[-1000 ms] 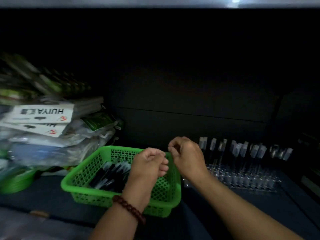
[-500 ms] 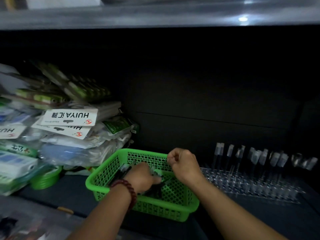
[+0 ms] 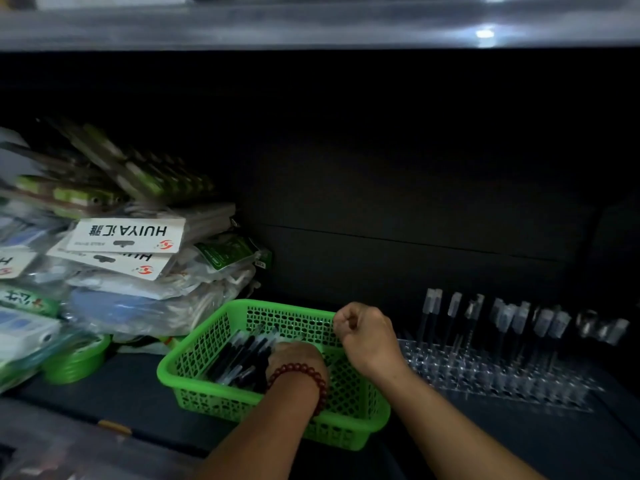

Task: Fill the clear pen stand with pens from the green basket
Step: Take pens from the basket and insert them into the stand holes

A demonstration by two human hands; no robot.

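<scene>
A green mesh basket (image 3: 346,432) stands on the dark shelf, with several black and clear pens (image 3: 239,355) lying in it. My left hand (image 3: 294,353), a red bead bracelet at its wrist, reaches down among those pens; its fingers are hidden. My right hand (image 3: 363,329) hovers as a curled fist over the basket's back right rim, and nothing shows in it. Right of the basket stands the clear pen stand (image 3: 485,377), with several capped pens (image 3: 502,317) upright along its back rows.
A heap of packaged stationery (image 3: 121,258) leans against the basket's left side. A green round tub (image 3: 76,362) sits below the heap. A shelf board (image 3: 311,26) runs overhead and a dark back panel closes the space behind.
My left hand dropped from beside the right hand down into the basket's pens. My right hand stayed as a fist over the basket's rim.
</scene>
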